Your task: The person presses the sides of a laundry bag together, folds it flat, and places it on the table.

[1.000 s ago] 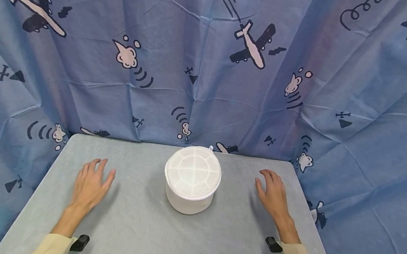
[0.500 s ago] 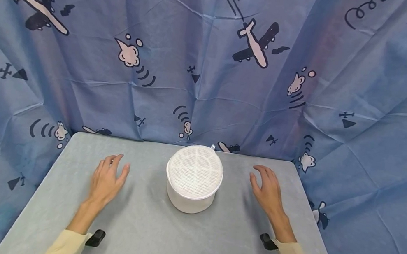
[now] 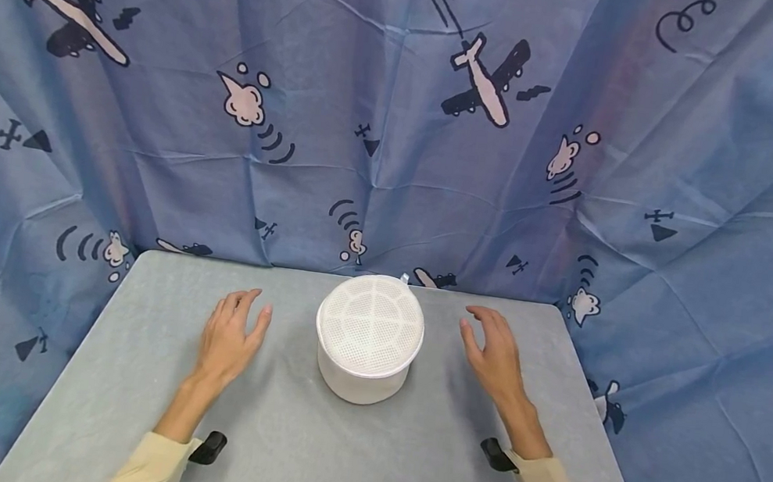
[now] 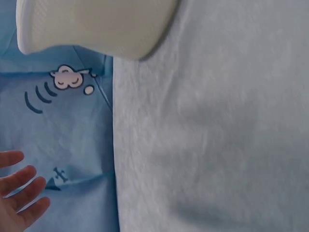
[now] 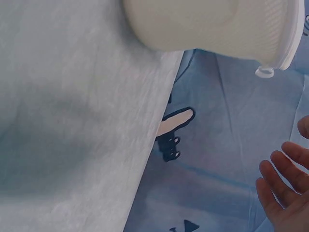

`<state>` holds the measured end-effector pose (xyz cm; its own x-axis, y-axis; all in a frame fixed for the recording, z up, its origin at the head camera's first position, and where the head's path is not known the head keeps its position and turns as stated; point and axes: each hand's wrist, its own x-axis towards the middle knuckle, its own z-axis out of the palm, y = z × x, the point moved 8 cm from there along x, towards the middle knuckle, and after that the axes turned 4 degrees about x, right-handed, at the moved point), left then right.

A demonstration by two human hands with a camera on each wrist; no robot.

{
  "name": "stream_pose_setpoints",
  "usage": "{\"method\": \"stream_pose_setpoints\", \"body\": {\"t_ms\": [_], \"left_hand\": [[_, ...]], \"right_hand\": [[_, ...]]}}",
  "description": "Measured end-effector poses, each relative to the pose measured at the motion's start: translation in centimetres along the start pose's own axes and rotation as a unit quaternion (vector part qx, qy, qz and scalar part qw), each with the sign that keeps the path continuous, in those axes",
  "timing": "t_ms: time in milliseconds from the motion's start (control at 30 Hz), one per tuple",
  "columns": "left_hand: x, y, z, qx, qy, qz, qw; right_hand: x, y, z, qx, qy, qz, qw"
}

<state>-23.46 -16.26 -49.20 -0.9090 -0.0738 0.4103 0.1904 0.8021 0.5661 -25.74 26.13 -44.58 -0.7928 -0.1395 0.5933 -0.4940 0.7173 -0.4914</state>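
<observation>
A white, round laundry bag (image 3: 370, 326) with a mesh top stands upright in the middle of the table. Its pale side (image 4: 96, 24) fills the top of the left wrist view, and a small loop tab (image 5: 264, 72) sticks out from its rim in the right wrist view. To the bag's left my left hand (image 3: 229, 342) hovers over the table, fingers loosely bent and thumb apart. My right hand (image 3: 495, 362) hovers on the other side in a similar pose. Both hands hold nothing, and a gap separates each from the bag.
The grey table (image 3: 335, 463) ends at a straight back edge just behind the bag. A blue curtain (image 3: 315, 108) printed with airplanes hangs behind and along both sides. Black wrist devices (image 3: 208, 448) sit at both cuffs.
My left hand has moved clearly to the right, toward the bag. The right hand has come in a little to the left. The bag stays in place on the table.
</observation>
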Motion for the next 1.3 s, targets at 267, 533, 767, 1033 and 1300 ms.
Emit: {"method": "stream_pose_setpoints", "body": {"t_ms": [267, 533, 767, 1033, 1300], "left_hand": [[0.4, 2.2, 0.8, -0.032, 0.010, 0.004, 0.9994], [0.7, 4.6, 1.8, -0.074, 0.031, 0.020, 0.9966], [0.5, 6.0, 3.1, -0.121, 0.019, 0.009, 0.9924], [0.5, 6.9, 4.5, -0.171, -0.008, -0.017, 0.9851], [0.3, 7.2, 5.0, -0.193, -0.003, -0.012, 0.9811]], "right_hand": [[0.4, -1.4, 0.9, 0.036, -0.002, 0.013, 0.9993], [1.0, -3.1, 1.8, 0.073, -0.007, 0.005, 0.9973], [1.0, -4.1, 3.3, 0.089, -0.032, 0.014, 0.9954], [0.7, -4.7, 4.7, 0.104, -0.051, 0.026, 0.9929], [0.5, -4.5, 5.5, 0.105, -0.071, 0.054, 0.9905]]}}
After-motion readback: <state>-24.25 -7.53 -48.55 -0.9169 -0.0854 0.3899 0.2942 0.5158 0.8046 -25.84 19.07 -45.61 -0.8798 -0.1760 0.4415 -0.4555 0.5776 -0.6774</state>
